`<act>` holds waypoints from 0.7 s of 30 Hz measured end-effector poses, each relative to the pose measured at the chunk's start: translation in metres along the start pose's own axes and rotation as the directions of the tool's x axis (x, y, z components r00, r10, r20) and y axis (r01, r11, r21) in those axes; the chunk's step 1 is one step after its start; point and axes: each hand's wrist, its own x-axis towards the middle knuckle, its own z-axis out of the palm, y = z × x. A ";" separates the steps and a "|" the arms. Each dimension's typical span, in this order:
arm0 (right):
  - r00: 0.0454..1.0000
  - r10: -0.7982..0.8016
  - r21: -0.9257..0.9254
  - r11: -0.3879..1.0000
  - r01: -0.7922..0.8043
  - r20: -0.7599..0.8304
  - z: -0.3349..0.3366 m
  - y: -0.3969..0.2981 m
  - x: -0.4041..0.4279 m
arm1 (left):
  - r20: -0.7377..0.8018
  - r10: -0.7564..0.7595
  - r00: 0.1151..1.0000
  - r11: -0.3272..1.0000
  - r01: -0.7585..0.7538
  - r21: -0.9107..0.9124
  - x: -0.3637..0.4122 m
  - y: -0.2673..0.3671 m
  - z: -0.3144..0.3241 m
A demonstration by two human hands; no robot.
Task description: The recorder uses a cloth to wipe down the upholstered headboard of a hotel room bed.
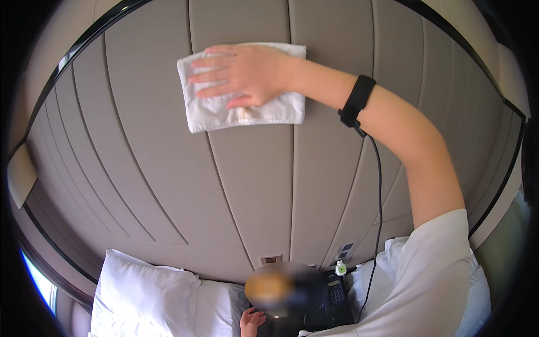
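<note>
A folded white cloth point(278, 110) lies flat against the upholstered wall panel point(252, 177), high in the view. My right hand point(248, 76) presses on it with the palm down and the fingers spread; part of the cloth is hidden beneath. A small brownish mark shows near the cloth's lower edge. A black strap point(358, 99) with a cable is around my right forearm. Low in the picture, my left hand point(251, 322) hangs near the nightstand's edge and the left pillow, its fingers loosely bent and apart, holding nothing visible.
White pillows point(143, 290) lie at the lower left, with more white bedding point(374, 274) at the lower right. Between them a dark nightstand point(290, 326) bears a telephone point(336, 292). A white plug point(340, 268) and wall sockets point(346, 250) are above it. Black trim point(484, 69) edges the panel.
</note>
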 end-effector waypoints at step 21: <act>0.979 0.133 0.161 0.974 -0.157 0.153 0.045 -0.157 -0.034 | -0.018 0.083 0.996 0.972 -0.077 0.223 -0.051 0.073 0.012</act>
